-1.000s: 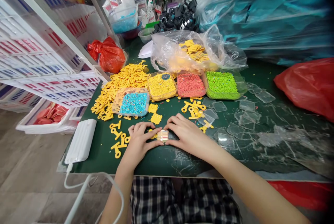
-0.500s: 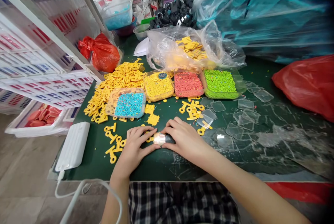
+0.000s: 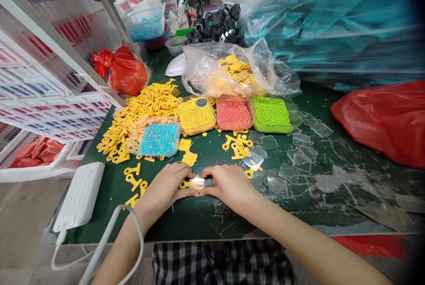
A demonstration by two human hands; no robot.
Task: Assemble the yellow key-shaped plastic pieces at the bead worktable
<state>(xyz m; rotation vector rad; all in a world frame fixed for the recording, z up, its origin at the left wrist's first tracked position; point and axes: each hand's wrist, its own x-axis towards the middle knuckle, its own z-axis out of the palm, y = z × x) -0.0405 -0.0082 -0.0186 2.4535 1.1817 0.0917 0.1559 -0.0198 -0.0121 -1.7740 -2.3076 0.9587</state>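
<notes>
My left hand (image 3: 165,187) and my right hand (image 3: 229,184) meet on the green table (image 3: 195,218), fingers curled and pressed onto a small yellow key-shaped piece (image 3: 195,183) with a clear cover on it. Loose yellow key pieces (image 3: 134,179) lie just left of my left hand. Clear plastic covers (image 3: 277,179) are scattered right of my right hand. Behind my hands stand trays of blue beads (image 3: 159,139), yellow beads (image 3: 196,114), red beads (image 3: 233,113) and green beads (image 3: 271,111).
A heap of yellow keys (image 3: 142,108) lies at the back left. A clear bag of yellow parts (image 3: 232,70) sits behind the trays. Red bags (image 3: 124,70) (image 3: 385,117) flank the table. A white power bank (image 3: 81,196) with a cable lies at the front left.
Both hands have closed in tighter over the small piece, fingertips now pressing it from both sides. The view has shifted slightly, so everything sits a little further left and lower.
</notes>
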